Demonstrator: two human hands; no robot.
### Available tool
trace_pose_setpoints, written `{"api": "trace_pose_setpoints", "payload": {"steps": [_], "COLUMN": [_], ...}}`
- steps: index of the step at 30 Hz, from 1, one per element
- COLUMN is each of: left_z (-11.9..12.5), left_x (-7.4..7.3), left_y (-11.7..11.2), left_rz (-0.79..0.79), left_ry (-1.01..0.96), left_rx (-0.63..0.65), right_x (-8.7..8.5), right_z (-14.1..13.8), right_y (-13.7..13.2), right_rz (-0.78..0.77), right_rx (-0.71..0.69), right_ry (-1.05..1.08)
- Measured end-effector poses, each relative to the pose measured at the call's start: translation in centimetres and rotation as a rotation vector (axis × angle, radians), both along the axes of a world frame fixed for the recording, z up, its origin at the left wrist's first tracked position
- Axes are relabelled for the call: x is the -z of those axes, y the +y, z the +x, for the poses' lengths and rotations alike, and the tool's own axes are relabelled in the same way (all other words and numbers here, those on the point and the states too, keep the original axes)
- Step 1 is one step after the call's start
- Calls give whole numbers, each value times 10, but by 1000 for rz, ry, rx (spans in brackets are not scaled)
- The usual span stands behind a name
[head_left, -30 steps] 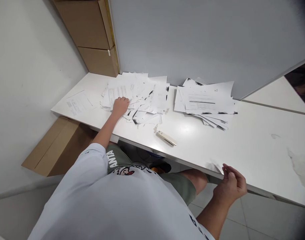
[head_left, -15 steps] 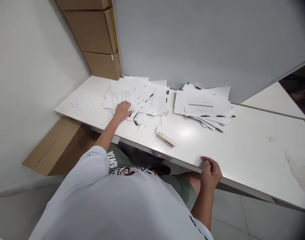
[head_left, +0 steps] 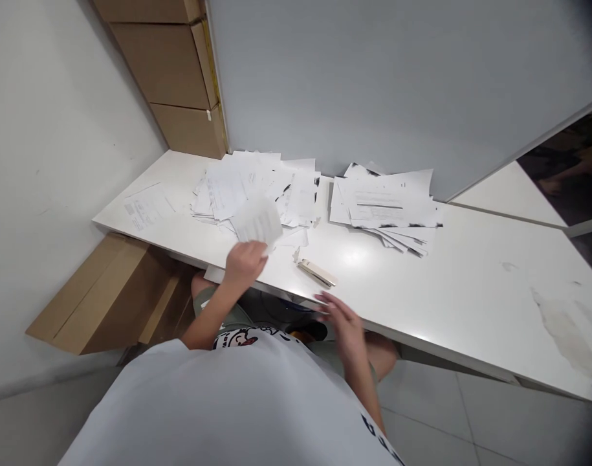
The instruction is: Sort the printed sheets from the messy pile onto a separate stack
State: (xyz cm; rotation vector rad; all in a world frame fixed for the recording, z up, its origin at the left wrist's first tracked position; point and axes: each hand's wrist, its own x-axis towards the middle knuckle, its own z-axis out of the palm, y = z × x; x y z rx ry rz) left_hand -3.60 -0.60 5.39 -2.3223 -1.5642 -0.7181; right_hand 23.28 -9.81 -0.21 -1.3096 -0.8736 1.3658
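Lifted off the left heap, a printed sheet of paper [head_left: 257, 220] is gripped at its near edge by my left hand [head_left: 246, 262], fingers closed on it. My right hand [head_left: 341, 320] hovers at the table's front edge with fingers extended, holding nothing. Just beyond it lies a cream-coloured stapler [head_left: 317, 273]. The heap of loose papers [head_left: 226, 188] spreads behind my left hand, partly covered by the raised sheet. A second paper stack [head_left: 380, 200] rests farther right, its sheets fanned out.
A single printed sheet [head_left: 147, 204] lies at the left end of the white table [head_left: 470, 272]. Cardboard boxes [head_left: 160, 65] are stacked at the back left. An opened cardboard box [head_left: 96, 291] stands below the left edge. A grey panel [head_left: 373, 84] borders the back.
My left hand has picked a sheet from the left heap and drawn it toward me. My right hand has moved left from the table edge, its fingers now stretched out.
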Motion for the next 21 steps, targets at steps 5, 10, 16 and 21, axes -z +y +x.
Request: {"api": "trace_pose_setpoints", "payload": {"steps": [5,10,16,21], "left_z": [23,24,5,-19], "left_x": [26,36,38,22], "left_y": [-57,-68,-49,3], "left_rz": [-101,-254,-179,-29], "left_ry": [71,-121,-273,-620], "left_rx": [226,315,315,103], "right_x": [-17,-17,-45,-97], "right_z": [-77,-78,-53,-29], "right_y": [21,56,76,75], "right_rz": [15,60,269,452], "right_rx": [-402,-361,-327,-434], "right_ry": [235,-70,-574,-922]}}
